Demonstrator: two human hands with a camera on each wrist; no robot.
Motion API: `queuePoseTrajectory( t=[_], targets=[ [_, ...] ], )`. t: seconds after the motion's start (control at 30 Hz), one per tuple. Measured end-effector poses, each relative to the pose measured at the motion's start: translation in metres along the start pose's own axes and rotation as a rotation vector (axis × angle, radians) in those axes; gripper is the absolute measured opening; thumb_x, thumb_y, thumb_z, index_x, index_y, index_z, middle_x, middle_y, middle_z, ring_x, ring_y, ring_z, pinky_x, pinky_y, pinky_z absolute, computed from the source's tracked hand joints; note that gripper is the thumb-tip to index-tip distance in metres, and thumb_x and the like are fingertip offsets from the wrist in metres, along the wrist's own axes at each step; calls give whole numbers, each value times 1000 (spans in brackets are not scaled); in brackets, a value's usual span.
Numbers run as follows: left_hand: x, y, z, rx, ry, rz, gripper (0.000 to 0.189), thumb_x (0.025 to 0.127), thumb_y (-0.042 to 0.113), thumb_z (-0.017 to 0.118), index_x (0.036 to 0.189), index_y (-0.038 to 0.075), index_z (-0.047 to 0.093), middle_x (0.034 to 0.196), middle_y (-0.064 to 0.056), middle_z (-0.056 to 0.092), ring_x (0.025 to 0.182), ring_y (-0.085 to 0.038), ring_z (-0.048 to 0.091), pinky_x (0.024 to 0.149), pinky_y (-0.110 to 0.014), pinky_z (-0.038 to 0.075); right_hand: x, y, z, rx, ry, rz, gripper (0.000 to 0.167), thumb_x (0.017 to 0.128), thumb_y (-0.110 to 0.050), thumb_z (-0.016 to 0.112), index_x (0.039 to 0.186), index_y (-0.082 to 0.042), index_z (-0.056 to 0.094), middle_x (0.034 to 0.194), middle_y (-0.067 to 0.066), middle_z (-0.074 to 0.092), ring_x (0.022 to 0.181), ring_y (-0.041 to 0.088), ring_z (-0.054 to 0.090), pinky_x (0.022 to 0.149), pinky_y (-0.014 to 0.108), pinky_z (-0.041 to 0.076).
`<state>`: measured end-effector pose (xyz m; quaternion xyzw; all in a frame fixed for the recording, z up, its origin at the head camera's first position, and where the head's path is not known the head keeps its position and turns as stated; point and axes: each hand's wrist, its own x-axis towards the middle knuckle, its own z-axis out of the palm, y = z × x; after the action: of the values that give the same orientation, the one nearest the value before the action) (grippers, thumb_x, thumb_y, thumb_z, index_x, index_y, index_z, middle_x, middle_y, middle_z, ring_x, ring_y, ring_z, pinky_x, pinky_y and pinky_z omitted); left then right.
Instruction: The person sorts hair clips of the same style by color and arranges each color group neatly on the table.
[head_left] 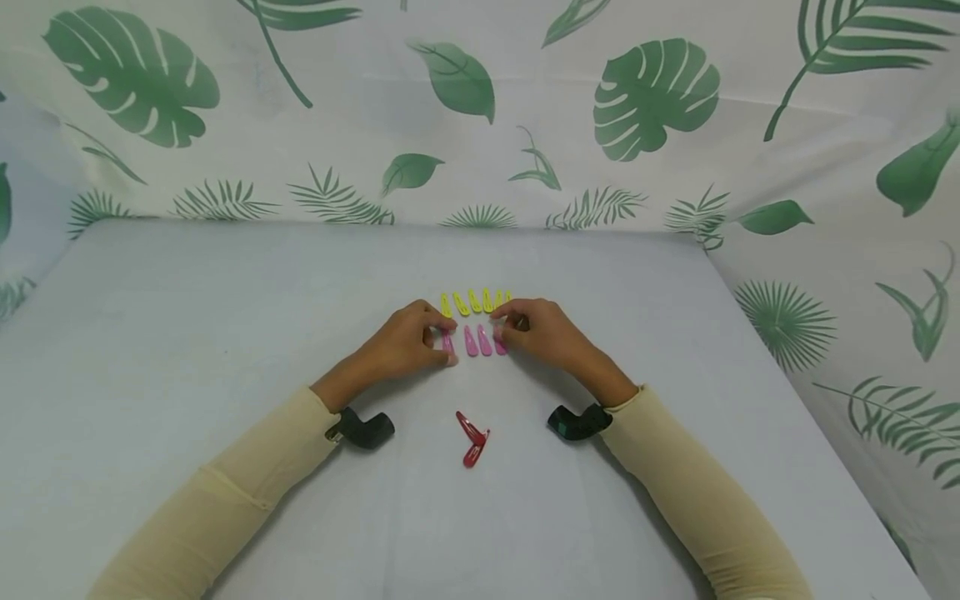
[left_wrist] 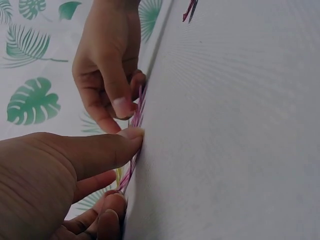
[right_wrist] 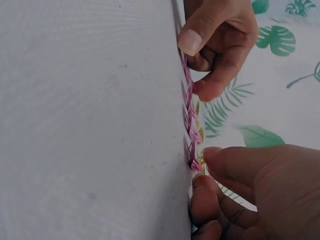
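Yellow snap hair clips [head_left: 475, 301] form a row on the white table. Nearer to me, pink snap hair clips [head_left: 471, 340] make a second row. My left hand [head_left: 408, 340] holds the leftmost pink hair clip [head_left: 447, 342], index finger at its far end and thumb at its near end. At the right end, my right hand [head_left: 542, 333] has its thumb and index finger bent at another pink hair clip [head_left: 501, 346], which they partly cover. Both hands also appear close to the clips in the wrist views.
Two red hair clips [head_left: 471, 429] lie nearer to me, one touching or overlapping the other. Black wrist devices [head_left: 366, 428] hang beside both cuffs. A leaf-patterned cloth [head_left: 480, 142] rises behind the table and along its right side.
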<state>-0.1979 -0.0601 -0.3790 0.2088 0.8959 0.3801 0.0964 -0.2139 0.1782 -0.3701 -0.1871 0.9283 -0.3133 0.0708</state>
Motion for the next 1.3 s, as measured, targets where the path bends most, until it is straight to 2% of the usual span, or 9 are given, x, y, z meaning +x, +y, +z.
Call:
queuePoseTrajectory(
  t=[0.3, 0.43, 0.57, 0.7, 0.77, 0.87, 1.03, 1.13, 1.3],
  targets=[
    [-1, 0, -2, -19, 8, 2, 47, 79, 19, 83, 122, 7, 67, 109, -9, 50, 80, -18, 51, 70, -30, 44, -1, -3, -1, 16, 10, 13, 23, 92, -12, 62, 113, -7, 70, 88, 6, 64, 72, 20, 54, 64, 32, 45],
    [-1, 2, -2, -33, 29, 25, 50, 78, 20, 84, 122, 6, 67, 110, -10, 48, 79, -17, 52, 72, -31, 44, -4, 0, -2, 26, 20, 14, 23, 93, -12, 62, 113, -6, 70, 91, 7, 65, 72, 19, 55, 64, 32, 46],
    [-1, 6, 1, -25, 71, 48, 41, 80, 18, 82, 116, 4, 69, 107, -11, 53, 80, -19, 53, 73, -32, 46, -9, 3, -3, 34, 32, 25, 22, 93, -13, 62, 113, -6, 70, 91, 7, 66, 68, 18, 56, 61, 32, 47],
    [-6, 15, 5, -33, 113, -1, 27, 83, 17, 78, 107, 4, 73, 100, -8, 60, 81, -20, 55, 71, -31, 48, -14, 5, -6, 47, 34, 27, 22, 94, -14, 61, 113, -7, 69, 91, 7, 66, 66, 17, 57, 60, 32, 47],
    [-9, 20, 8, -70, 100, -33, 25, 84, 19, 77, 105, 6, 74, 99, -6, 62, 81, -20, 57, 68, -31, 49, -19, 6, -8, 51, 28, 34, 22, 94, -13, 60, 114, -7, 69, 93, 8, 66, 67, 17, 58, 60, 32, 47],
    [-16, 26, 11, -151, 41, -63, 27, 84, 23, 78, 105, 7, 74, 99, -3, 65, 81, -20, 58, 64, -30, 50, -25, 7, -13, 51, 25, 64, 22, 95, -13, 59, 113, -8, 69, 94, 7, 66, 67, 17, 59, 60, 32, 49],
    [-32, 29, 16, -204, -56, -75, 30, 82, 25, 80, 105, 7, 74, 97, 1, 69, 79, -17, 57, 67, -28, 48, -31, 9, -18, 40, 15, 81, 21, 95, -14, 59, 112, -8, 70, 93, 6, 65, 66, 17, 58, 59, 32, 48],
    [-45, 29, 17, -209, -75, -87, 29, 81, 23, 81, 104, 7, 73, 94, 1, 68, 75, -16, 56, 65, -28, 47, -34, 11, -19, 39, -1, 60, 21, 95, -14, 59, 112, -6, 69, 93, 7, 65, 65, 17, 58, 57, 31, 47],
    [-61, 29, 22, -194, -65, -99, 29, 80, 22, 82, 103, 8, 73, 91, 2, 64, 71, -16, 54, 64, -29, 47, -40, 12, -18, 45, -17, 44, 20, 95, -12, 60, 112, -6, 70, 93, 5, 65, 63, 16, 57, 55, 31, 45]
  ],
)
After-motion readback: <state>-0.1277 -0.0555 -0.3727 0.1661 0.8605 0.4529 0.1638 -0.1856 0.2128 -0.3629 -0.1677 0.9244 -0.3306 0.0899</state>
